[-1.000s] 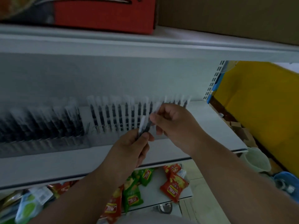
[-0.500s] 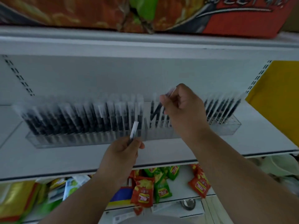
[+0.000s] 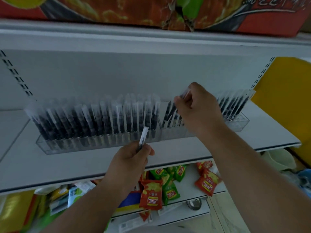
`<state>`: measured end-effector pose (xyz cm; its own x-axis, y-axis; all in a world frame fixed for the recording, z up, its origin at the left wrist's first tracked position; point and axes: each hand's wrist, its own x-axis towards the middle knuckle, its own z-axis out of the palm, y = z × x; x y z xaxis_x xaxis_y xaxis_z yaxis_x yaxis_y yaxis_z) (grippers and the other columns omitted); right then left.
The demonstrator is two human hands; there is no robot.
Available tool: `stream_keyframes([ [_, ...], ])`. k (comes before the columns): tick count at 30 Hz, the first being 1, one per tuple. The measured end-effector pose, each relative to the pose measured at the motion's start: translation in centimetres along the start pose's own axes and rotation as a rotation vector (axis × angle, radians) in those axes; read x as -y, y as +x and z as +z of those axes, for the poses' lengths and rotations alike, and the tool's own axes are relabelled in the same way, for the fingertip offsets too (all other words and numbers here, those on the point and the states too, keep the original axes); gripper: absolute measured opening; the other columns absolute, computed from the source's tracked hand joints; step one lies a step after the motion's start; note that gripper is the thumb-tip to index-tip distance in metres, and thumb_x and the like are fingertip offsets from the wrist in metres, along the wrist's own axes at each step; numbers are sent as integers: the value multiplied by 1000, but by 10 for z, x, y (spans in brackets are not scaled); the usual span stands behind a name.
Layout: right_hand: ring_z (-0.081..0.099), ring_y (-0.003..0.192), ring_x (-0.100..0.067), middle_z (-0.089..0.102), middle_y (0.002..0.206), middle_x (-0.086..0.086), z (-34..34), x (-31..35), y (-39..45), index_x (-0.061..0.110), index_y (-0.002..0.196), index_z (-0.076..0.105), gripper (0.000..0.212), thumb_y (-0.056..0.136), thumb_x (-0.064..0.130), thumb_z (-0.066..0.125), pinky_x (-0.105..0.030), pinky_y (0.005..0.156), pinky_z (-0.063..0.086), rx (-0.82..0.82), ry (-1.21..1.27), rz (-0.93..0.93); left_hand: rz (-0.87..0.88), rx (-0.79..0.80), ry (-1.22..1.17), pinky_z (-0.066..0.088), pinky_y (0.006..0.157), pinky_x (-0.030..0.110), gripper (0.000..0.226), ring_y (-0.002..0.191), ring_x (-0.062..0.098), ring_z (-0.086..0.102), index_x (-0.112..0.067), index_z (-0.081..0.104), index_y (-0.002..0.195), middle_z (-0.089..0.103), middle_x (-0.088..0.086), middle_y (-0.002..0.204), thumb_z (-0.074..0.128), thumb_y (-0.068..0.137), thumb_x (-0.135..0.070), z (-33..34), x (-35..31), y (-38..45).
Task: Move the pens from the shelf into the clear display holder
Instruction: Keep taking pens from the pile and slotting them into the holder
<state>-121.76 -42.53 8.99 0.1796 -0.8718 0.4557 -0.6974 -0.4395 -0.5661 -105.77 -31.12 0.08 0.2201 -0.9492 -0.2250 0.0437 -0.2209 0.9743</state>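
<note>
Two clear display holders stand side by side on the white shelf (image 3: 168,153). The left holder (image 3: 94,145) is packed with several upright black pens with clear caps. The right holder (image 3: 239,126) has pens at both ends, its middle hidden by my right hand (image 3: 200,111). That hand pinches one pen (image 3: 185,93) above the right holder's left end. My left hand (image 3: 129,158) grips another pen (image 3: 143,136) in front of the left holder, its clear cap pointing up.
A red and orange carton (image 3: 151,10) sits on the shelf above. On the lower shelf lie red and green snack packets (image 3: 159,189). A yellow panel (image 3: 284,101) stands at the right, past the shelf end.
The view has swung left and steadied. My right hand took one pen from the pair, rose to the right holder and has edged right. My left hand stays low with the other pen.
</note>
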Motion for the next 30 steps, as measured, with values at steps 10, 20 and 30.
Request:
stream_keyframes([
  [10, 45, 53, -7, 47, 62, 3, 32, -9, -9, 18, 79, 38, 30, 95, 28, 61, -25, 49, 31, 122, -58, 23, 12, 0, -97, 19, 46, 29, 27, 44, 15, 24, -7, 65, 83, 34, 5, 53, 49, 101, -17, 8, -3, -5],
  [20, 55, 67, -5, 57, 74, 8, 17, -12, -23, 20, 86, 51, 31, 88, 48, 66, -26, 59, 46, 74, 17, 7, 71, -85, 38, 28, 51, 29, 26, 49, 16, 35, -18, 69, 80, 41, -1, 52, 53, 99, -28, 17, -8, -1],
  [30, 62, 58, -11, 64, 63, 3, -7, -12, -30, 17, 79, 69, 21, 96, 29, 60, -34, 59, 55, 302, 428, 107, 429, -65, 440, 32, 46, 17, 20, 51, 8, 43, -18, 60, 85, 50, -2, 61, 49, 100, -26, 59, -28, 17],
])
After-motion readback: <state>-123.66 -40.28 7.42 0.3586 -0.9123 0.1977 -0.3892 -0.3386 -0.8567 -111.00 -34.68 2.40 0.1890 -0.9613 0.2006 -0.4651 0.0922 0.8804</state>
